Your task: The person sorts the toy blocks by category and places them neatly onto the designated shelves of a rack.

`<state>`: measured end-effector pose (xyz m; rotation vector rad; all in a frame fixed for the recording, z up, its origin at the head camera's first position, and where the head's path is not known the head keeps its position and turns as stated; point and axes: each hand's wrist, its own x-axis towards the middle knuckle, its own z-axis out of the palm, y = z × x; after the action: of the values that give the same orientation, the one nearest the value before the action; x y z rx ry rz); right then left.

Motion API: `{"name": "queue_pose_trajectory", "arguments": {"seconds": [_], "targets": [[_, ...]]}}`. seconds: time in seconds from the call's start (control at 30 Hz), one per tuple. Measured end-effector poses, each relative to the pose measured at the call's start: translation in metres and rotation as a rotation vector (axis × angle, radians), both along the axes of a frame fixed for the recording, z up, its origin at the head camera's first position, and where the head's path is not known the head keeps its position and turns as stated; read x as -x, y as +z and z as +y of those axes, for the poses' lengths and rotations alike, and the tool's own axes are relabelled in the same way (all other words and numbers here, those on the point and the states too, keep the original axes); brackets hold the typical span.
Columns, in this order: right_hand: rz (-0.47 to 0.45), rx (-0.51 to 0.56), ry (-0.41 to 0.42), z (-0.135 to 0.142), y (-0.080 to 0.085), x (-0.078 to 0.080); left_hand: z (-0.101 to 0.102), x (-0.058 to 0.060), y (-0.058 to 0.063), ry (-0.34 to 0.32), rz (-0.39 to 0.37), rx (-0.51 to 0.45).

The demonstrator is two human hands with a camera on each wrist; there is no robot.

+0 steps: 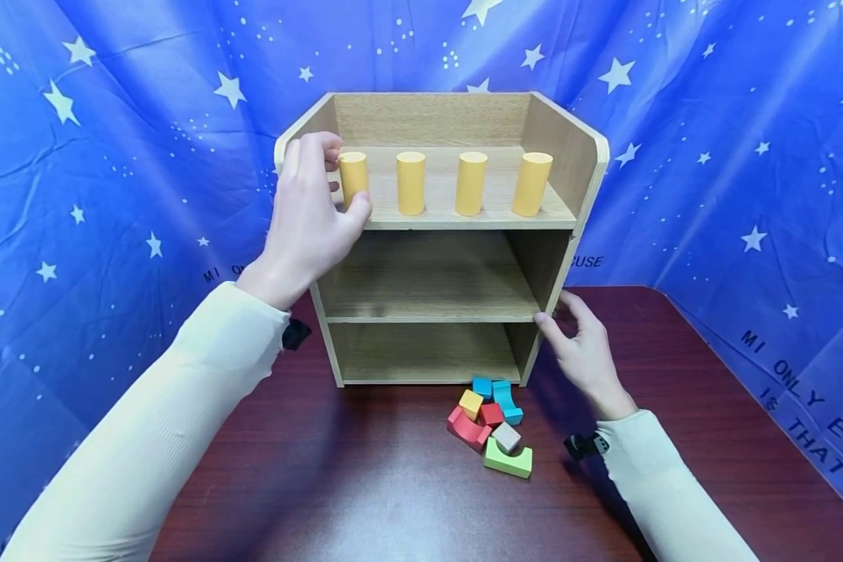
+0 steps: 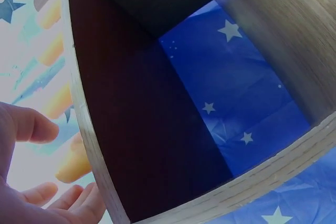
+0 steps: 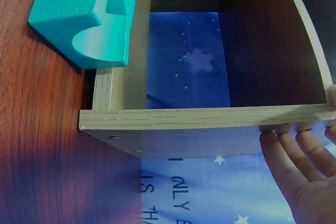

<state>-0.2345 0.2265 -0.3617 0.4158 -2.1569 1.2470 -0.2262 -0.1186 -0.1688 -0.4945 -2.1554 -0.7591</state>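
My left hand (image 1: 312,215) is at the top level of a small wooden shelf (image 1: 432,321), around the leftmost yellow cylinder (image 1: 353,176). Its thumb and fingers are spread on either side of that cylinder; the left wrist view shows a gap between the thumb and the yellow cylinder (image 2: 74,161). More yellow cylinders (image 1: 410,183) stand upright in a row to the right, near the top level's front edge. Lower down, my right hand (image 1: 586,351) holds the shelf's right side panel (image 3: 210,118), thumb at the front edge and fingers against the outer face.
Before the shelf, on the dark red table (image 1: 393,499), lies a loose group of small blocks, among them a green arch block (image 1: 507,460), a red arch block (image 1: 467,429) and a blue arch block (image 1: 506,402). A blue star-patterned cloth (image 1: 147,156) hangs behind.
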Motion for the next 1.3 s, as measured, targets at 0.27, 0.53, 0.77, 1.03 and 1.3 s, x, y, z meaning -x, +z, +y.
{"name": "queue_pose_trajectory", "arguments": {"seconds": [0.27,0.53,0.77,1.03,1.3], "targets": [[0.0,0.015,0.016,0.0,0.001,-0.001,-0.001,-0.008,-0.006,-0.03,0.073,-0.012],[-0.009,0.005,0.019,-0.013,0.023,-0.021,-0.004,-0.011,-0.014,-0.06,0.146,-0.012],[-0.02,0.002,0.018,-0.014,0.025,-0.022,-0.007,-0.015,-0.022,-0.073,0.213,-0.021],[-0.031,0.016,0.02,-0.015,0.026,-0.023,-0.007,-0.022,-0.032,-0.118,0.265,-0.041],[-0.025,0.009,0.014,-0.014,0.024,-0.022,-0.008,-0.028,-0.045,-0.155,0.343,-0.027]]}}
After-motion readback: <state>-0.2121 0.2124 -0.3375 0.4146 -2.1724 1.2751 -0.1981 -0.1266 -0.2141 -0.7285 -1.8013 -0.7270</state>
